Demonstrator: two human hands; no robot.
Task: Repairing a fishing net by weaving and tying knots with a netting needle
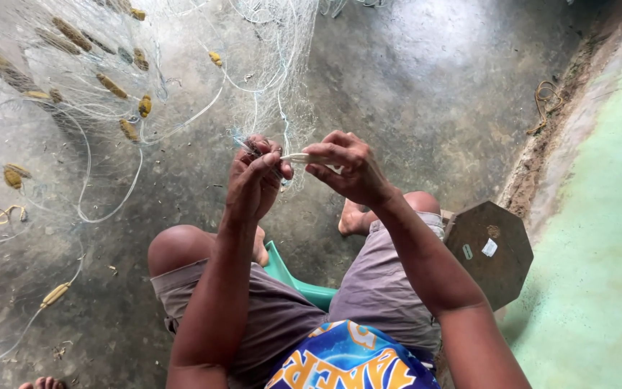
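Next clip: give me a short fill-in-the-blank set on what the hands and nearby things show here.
1. Both hands, the left hand and the right hand, work on a fishing ____ spread over the floor.
2. The person sits on a ____ plastic seat.
3. The small floats strung along the mesh are ____ in colour.
4. The dark board by the right knee has ____ sides.

Missing words: net; green; yellow; eight

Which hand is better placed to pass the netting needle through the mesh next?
Right, probably. The right hand already holds the pale netting needle, tip toward the mesh; the left hand pinches the fishing net.
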